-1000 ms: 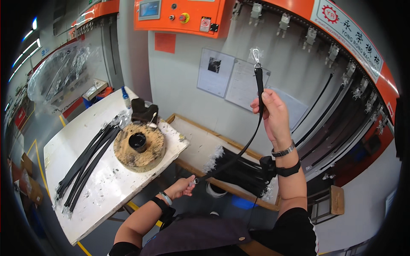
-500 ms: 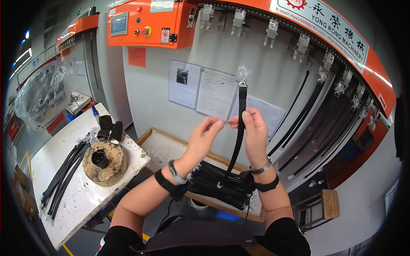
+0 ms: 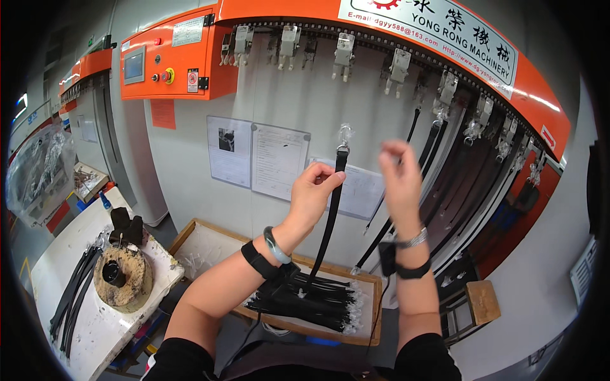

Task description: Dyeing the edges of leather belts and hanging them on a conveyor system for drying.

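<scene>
Orange workshop machine (image 3: 279, 13) behind; left hand (image 3: 311, 193) pinches an upright black strap (image 3: 330, 219); right hand (image 3: 403, 185) nearby, blurred, grip unclear.

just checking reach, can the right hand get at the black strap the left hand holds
Probably yes: the right hand, blurred but seemingly empty, is raised beside the black strap, with nothing visible between them. The left hand pinches the strap near its top, leaving much of the length below free.
</scene>
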`<state>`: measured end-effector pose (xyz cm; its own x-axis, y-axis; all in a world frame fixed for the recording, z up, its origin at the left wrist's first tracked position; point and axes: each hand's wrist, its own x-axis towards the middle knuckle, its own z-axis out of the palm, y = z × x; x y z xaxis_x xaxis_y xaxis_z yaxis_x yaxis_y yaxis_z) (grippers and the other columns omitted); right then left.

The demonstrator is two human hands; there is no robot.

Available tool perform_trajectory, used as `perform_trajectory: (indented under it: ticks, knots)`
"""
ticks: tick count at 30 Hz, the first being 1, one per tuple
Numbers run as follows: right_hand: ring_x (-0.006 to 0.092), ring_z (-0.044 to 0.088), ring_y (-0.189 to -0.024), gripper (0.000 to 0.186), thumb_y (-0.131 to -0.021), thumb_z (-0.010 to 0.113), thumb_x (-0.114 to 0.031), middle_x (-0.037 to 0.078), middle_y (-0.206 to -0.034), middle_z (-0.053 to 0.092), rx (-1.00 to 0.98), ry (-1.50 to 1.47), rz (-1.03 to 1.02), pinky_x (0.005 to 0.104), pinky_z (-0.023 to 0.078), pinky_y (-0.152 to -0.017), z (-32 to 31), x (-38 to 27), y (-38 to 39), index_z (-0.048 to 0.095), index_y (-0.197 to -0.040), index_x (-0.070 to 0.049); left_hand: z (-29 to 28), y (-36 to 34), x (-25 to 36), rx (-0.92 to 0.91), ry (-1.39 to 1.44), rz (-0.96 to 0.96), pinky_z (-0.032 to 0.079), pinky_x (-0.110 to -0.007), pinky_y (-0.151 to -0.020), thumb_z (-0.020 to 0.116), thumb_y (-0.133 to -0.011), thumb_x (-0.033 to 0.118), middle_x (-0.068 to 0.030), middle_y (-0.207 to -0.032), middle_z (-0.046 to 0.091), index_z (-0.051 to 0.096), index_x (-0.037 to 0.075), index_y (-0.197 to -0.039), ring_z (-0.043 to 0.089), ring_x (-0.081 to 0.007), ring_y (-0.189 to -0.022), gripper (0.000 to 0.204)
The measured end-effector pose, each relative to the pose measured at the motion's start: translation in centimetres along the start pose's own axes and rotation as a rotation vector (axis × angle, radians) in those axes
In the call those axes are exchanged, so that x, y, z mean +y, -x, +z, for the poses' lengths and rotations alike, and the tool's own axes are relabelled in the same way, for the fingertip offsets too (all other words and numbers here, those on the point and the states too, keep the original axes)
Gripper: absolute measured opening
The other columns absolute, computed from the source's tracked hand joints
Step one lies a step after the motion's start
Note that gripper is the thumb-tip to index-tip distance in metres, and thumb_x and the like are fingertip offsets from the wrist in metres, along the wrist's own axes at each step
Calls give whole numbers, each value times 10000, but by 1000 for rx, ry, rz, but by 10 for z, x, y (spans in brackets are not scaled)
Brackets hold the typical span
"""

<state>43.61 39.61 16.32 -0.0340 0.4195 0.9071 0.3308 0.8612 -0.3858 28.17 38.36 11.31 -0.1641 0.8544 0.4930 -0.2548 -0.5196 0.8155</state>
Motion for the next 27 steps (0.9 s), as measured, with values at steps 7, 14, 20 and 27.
perform_trajectory:
  ticks: [7,14,20,27]
  knots:
    - [196,531,-978,461,-854,529,-297,130,-1050,544,156,322,-173,300,396,-881,-20,30,-154,464,-1165,36,24,-47,1,-108,-128,80,383,-199,-691,626,-789,150,14,-738,557,570,45,-773,494,-61,-722,121]
    - [129,535,-772,387,-822,572,-375,64,-813,604,-9,38,237,266,412,-738,-16,33,-190,596,-894,4,42,-77,4,-166,-183,148,389,-207,-686,638,-774,137,9,-733,562,574,44,-753,501,-64,-710,115]
    - [124,518,-718,356,-819,576,-362,63,-769,597,-2,14,241,266,412,-693,-15,38,-193,594,-831,-7,59,-93,5,-140,-257,197,394,-211,-661,656,-757,137,4,-717,550,577,30,-736,502,-71,-701,135]
    - [124,527,-715,360,-812,584,-360,71,-769,600,17,3,191,263,417,-689,-13,41,-194,594,-826,-1,72,-104,6,-110,-285,282,394,-225,-653,664,-744,139,-6,-732,525,573,12,-710,490,-84,-685,159]
